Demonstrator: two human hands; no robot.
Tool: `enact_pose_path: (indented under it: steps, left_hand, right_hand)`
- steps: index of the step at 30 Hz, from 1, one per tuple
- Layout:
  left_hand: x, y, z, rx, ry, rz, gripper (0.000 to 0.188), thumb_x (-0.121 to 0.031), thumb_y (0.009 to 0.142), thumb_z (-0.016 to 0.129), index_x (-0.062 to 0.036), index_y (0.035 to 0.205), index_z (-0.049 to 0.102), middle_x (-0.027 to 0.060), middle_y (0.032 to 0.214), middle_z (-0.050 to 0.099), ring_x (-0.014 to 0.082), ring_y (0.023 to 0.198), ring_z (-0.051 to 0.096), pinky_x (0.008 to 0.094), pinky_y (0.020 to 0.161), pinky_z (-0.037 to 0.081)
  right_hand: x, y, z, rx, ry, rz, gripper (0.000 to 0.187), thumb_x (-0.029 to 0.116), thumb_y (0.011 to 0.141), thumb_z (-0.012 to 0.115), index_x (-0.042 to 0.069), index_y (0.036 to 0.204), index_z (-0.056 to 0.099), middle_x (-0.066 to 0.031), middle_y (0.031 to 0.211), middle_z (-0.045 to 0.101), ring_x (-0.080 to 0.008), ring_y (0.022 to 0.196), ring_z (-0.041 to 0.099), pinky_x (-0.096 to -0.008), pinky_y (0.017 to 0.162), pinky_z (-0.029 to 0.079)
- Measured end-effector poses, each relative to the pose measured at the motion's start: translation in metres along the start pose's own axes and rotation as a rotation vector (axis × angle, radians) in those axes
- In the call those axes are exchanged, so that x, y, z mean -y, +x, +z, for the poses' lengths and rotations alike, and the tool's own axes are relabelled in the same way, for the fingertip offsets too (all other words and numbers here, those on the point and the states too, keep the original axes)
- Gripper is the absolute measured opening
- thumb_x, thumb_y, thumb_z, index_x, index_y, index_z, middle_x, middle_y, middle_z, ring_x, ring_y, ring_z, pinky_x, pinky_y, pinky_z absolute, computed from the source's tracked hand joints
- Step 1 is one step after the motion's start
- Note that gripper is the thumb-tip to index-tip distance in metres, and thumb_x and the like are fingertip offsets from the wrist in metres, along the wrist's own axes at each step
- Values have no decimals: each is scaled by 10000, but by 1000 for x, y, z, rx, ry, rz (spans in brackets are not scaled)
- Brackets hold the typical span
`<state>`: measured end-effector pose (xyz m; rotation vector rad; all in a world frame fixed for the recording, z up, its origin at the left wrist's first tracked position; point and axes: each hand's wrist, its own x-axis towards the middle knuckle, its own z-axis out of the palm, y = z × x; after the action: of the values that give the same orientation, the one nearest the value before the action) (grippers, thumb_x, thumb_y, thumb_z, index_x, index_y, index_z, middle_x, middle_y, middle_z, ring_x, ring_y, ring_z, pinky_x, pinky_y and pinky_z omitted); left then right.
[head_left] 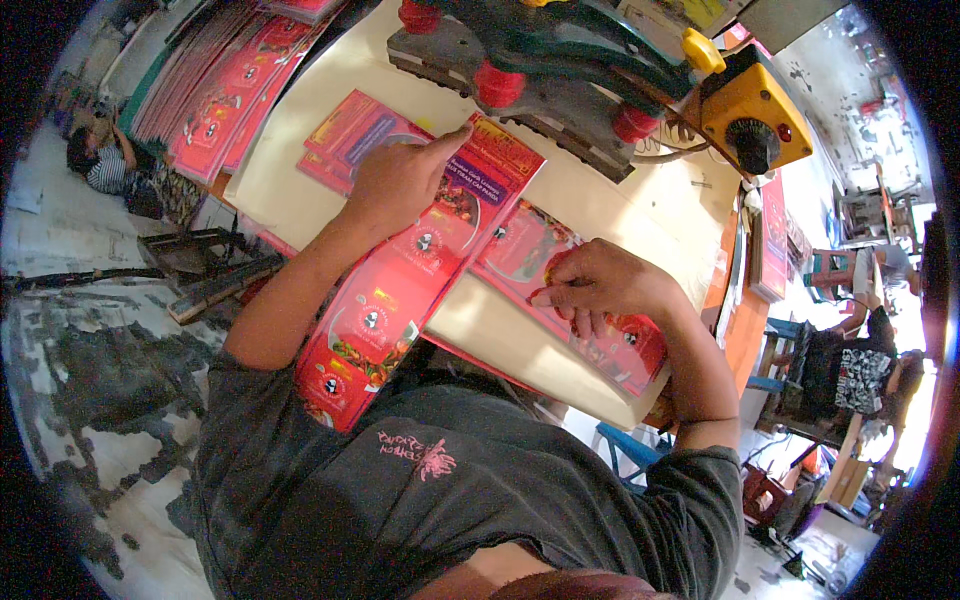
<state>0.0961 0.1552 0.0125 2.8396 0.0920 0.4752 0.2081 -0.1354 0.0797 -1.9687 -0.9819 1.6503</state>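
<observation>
A long strip of red printed packaging film (372,318) slants across the pale tabletop and over its near edge, toward my chest. My left hand (398,188) lies over the strip's upper part, most fingers curled and one digit stretched toward its far end. My right hand (600,283) is closed, with thumb and fingertips pinched around a small red thing that I cannot make out. Beneath the right hand lies another red printed film piece (520,245), partly hidden by the fingers. Smaller printed packets (350,135) lie flat beyond my left hand.
A sealer-like machine with a dark green arm (570,45) and red knobs stands at the far side, joined by cable to a yellow control box (755,115) with a black dial. Stacked red printed sheets (235,100) occupy the far left. Other people sit farther off on both sides.
</observation>
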Motion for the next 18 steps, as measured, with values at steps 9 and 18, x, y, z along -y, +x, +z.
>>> enact_pose_path:
  steps: [9,18]
  left_hand:
    - [10,-1,6,-30,-15,69,447,-221,1007,586,-231,1453,613,201,738,672,394,673,676,521,602,528]
    - [4,2,1,10,-56,38,447,-202,1001,596,-233,1446,620,201,730,668,388,674,675,521,612,525]
  right_hand:
    - [3,-2,1,-12,-12,29,228,160,967,580,-18,1006,717,-111,792,727,-218,621,746,-338,507,598]
    - [0,-2,3,-40,3,41,286,254,985,614,-12,910,691,-106,733,705,-208,606,737,-332,511,585]
